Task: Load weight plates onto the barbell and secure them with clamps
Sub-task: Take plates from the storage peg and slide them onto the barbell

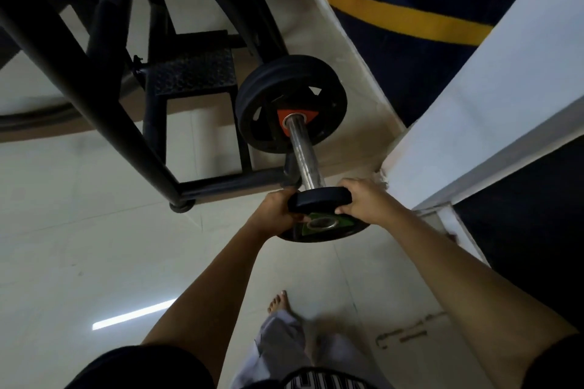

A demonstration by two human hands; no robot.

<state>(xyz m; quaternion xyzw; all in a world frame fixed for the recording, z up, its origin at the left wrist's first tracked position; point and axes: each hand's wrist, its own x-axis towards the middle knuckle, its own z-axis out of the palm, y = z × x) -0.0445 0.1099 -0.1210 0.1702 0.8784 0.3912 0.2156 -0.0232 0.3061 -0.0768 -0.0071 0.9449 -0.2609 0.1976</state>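
A chrome barbell sleeve (pixel 306 157) points toward me. Black plates with an orange hub (pixel 292 104) sit far down it, against the rack. At the sleeve's near tip I hold a small black plate (pixel 320 199) with a green hub and a steel-ringed centre hole (pixel 323 223). My left hand (pixel 278 210) grips its left edge and my right hand (pixel 366 200) grips its right edge. The plate is tilted, its hole just below the sleeve's end. No clamp is visible.
A black steel rack frame (pixel 151 123) with a checkered step stands left of the sleeve. A white wall corner (pixel 474 123) is close on the right, beside a dark cylinder with a yellow band (pixel 407 17). My bare foot (pixel 278 301) stands on the pale tiled floor.
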